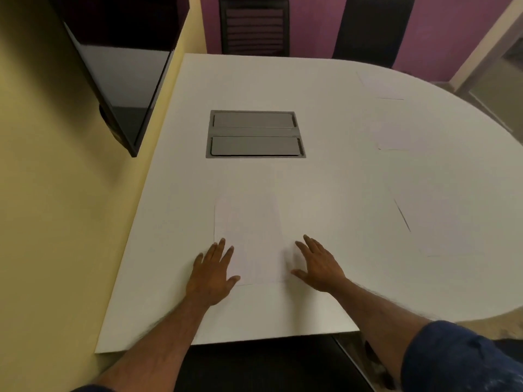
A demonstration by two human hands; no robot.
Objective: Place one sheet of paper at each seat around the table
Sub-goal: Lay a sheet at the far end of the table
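A white sheet of paper (250,239) lies flat on the white table (325,193) in front of me, near the front edge. My left hand (213,271) rests flat with fingers spread on the sheet's lower left corner. My right hand (318,263) lies flat and spread at the sheet's right edge. Neither hand holds anything. Another sheet (441,224) lies to the right near the curved edge. A further sheet (394,135) lies beyond it, and a faint one (379,84) sits at the far right edge.
A grey double-lid cable box (255,134) is set into the table's middle. A black screen (119,89) hangs on the yellow wall at left. Two black chairs (254,26) (373,29) stand at the far side. A black chair seat (263,363) is below me.
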